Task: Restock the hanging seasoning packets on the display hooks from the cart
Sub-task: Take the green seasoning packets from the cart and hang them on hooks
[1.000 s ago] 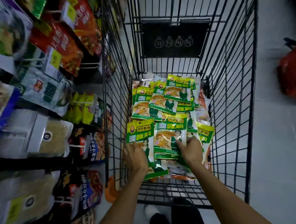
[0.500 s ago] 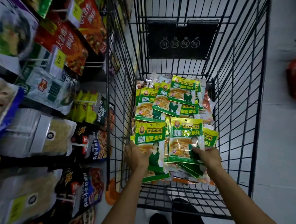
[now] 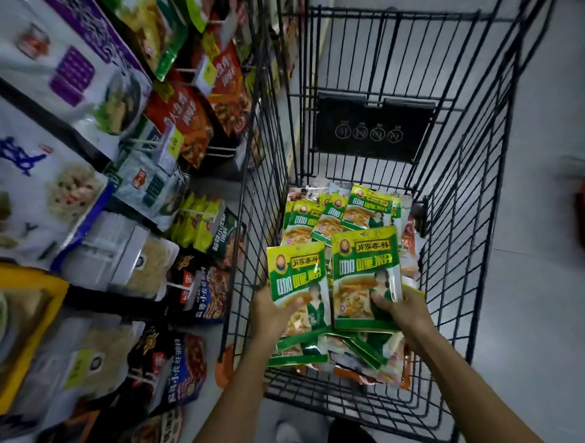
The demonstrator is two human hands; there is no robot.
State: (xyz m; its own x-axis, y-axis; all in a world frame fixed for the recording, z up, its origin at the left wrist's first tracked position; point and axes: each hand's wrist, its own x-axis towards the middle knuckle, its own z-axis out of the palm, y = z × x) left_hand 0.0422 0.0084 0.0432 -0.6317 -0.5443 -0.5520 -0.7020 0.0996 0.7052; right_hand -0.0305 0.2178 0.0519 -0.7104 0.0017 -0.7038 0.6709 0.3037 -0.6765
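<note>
Gripping one green curry-powder packet (image 3: 298, 275) by its lower edge, the left hand (image 3: 269, 313) has its thumb curled over the front and its fingers hidden behind. The right hand (image 3: 406, 312) pinches a second packet (image 3: 366, 268) the same way, with what look like more packets fanned beneath it. Both packets stand upright, side by side, above the near end of the wire cart (image 3: 474, 244), while the rest of the stock (image 3: 345, 214) lies heaped toward the far end. The display hooks (image 3: 194, 211) stand to the left, beyond the cart's wall, crowded with other pouches.

Trouble from here would probably come from the slick film. A hold at the bottom edge alone leaves the tops free to flop, and the loose ones under the right hand could slide back into the cart. Swinging left, a packet may also catch the cart's wire wall or a price tag (image 3: 172, 144) on the way to a hook.
</note>
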